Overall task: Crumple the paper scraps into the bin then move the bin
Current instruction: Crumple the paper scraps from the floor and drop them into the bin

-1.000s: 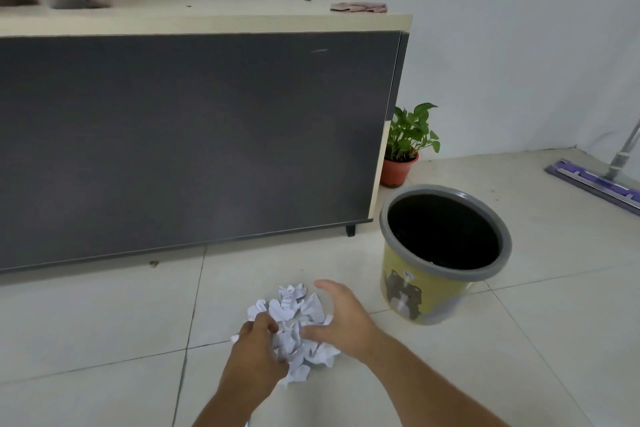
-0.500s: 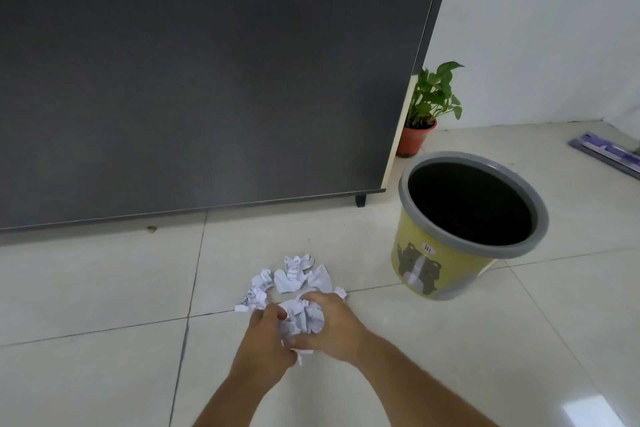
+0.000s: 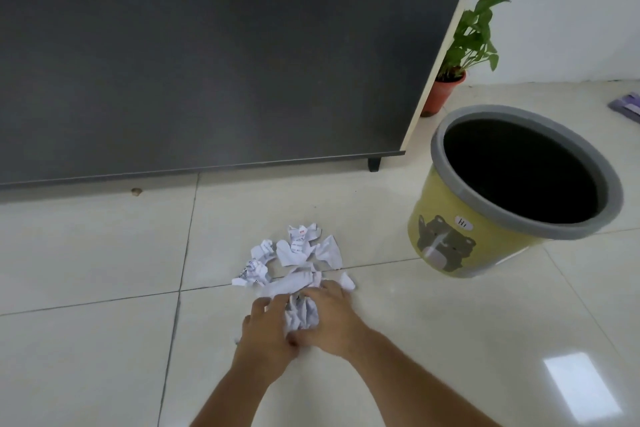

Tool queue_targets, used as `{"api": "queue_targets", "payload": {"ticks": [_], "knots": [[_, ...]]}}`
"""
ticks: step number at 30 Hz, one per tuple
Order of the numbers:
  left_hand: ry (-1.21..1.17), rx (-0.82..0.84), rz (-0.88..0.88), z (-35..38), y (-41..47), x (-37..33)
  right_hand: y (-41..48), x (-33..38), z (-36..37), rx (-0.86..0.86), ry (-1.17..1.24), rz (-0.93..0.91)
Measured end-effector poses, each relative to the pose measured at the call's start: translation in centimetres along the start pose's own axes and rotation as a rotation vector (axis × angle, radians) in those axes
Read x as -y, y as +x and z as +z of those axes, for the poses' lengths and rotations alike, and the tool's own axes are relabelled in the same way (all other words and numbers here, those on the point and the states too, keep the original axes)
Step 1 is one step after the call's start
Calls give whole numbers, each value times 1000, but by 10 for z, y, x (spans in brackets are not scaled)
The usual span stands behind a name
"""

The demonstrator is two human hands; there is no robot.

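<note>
Since a second ago both hands have drawn part of the pile into a wad: the left hand (image 3: 266, 329) and right hand (image 3: 329, 319) now press together around a crumpled paper ball (image 3: 301, 314) on the floor, well short of the bin (image 3: 450, 229). Loose paper scraps (image 3: 298, 253) lie just beyond the ball, so crumpling looks only begun and the bin apparently still empty

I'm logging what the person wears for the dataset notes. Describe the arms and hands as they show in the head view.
Both forearms come in from the bottom edge, bare as far as the frame shows: no sleeve in view. The left hand and right hand are bare too, with no gloves. No watch, ring or wristband is visible on either.
</note>
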State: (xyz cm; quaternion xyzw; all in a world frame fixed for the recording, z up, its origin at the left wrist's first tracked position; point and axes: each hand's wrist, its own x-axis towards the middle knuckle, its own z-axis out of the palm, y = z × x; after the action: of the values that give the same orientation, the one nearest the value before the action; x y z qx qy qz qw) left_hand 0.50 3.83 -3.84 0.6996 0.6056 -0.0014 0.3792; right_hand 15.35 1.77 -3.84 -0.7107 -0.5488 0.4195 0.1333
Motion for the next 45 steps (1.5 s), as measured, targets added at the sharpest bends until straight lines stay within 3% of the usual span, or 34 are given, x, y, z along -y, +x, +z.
{"api": "queue_targets", "payload": {"ticks": [7, 19, 28, 35, 39, 45], "knots": [[52, -89, -32, 3, -4, -3, -5, 7, 8, 40, 189, -48], [93, -188, 105, -73, -27, -63, -36, 66, -68, -116, 150, -183], [67, -331, 350, -161, -70, -222, -114, 126, -230, -380, 55, -340], [64, -334, 572, -145, -81, -384, -187, 84, -371, -558, 15, -269], [111, -298, 632, -110, -74, -429, -197, 39, -399, -617, 56, -191], [136, -268, 624, -91, -56, -439, -187, 12, -402, -610, 109, -166]]}}
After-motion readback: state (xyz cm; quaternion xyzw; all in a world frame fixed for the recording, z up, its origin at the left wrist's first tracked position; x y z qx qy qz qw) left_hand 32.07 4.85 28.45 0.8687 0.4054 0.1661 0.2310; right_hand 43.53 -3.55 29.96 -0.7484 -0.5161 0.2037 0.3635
